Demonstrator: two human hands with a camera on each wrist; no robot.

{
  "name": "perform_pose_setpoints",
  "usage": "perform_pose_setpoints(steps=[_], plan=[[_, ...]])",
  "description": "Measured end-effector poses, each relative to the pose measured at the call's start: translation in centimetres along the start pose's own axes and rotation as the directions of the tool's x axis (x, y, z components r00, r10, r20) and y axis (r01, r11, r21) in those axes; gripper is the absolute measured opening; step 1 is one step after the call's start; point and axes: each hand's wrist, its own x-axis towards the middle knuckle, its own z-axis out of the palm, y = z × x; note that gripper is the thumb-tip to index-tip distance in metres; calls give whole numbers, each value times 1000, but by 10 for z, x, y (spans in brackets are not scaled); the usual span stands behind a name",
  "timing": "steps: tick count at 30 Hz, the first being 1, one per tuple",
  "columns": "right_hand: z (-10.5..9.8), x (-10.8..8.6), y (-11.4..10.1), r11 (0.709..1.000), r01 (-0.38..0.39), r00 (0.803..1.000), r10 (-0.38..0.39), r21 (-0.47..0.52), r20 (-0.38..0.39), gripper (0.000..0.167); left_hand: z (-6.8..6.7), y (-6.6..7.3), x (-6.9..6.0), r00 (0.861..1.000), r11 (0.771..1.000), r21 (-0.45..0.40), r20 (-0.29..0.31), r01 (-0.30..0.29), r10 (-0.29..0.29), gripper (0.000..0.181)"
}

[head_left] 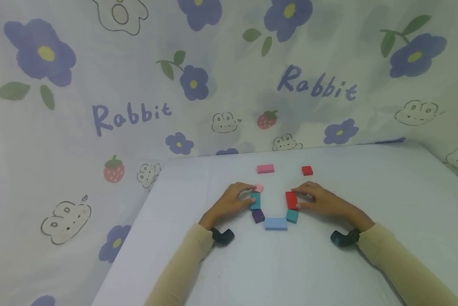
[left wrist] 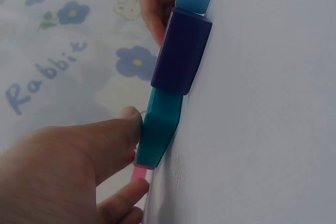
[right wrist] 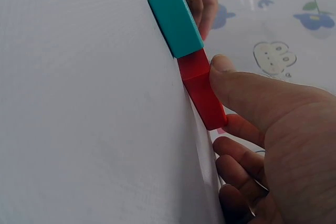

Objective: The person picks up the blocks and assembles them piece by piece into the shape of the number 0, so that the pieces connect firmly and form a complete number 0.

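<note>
Left hand (head_left: pixel 233 199) touching teal block (left wrist: pixel 160 129) and partly covered pink piece (head_left: pixel 259 188), cannot tell if its grip pinches, right hand (head_left: pixel 320 201) pinching red block (head_left: pixel 291 199)

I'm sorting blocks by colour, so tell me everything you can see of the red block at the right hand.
The red block looks oblong from above, plain and smooth, perhaps painted wood. It lies on the white table, its length running away from the person. The right hand holds it, thumb on its outer side, index finger at its far end. Its near end appears to meet the smaller teal block.
</note>
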Motion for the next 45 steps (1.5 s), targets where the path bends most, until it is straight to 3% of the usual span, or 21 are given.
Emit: perform_pose_setpoints(steps=[9,15,25,33,38,41,45], plan=[[-4,1,-4,1000,6,1000,-6,14,18,63,-1,0,-1,1000,1000,14,-4,26,-26,49],[-1,-2,-3,1000,17,1000,-17,-1,-13,57,-1,-1,-2,1000,1000,5,-2,13,-13,49],[-4,-2,3,999,-16,1000,18,51,-23,54,1,1,0,1000,1000,1,2,19,-19,49],[-23,4,9,986,-147,986,153,84,-69,45,2,2,-2,999,999,0,9,37,-37,49],[-44,7,27,970,-238,950,241,39,-200,39,4,2,2,999,999,18,18,39,-40,49],[-51,13,35,962,-272,933,272,36,-236,38,3,2,2,999,999,22,13,38,-38,49],[-55,28,39,962,-271,942,270,21,-198,38,2,2,-1,998,998,15,4,58,-58,49]])
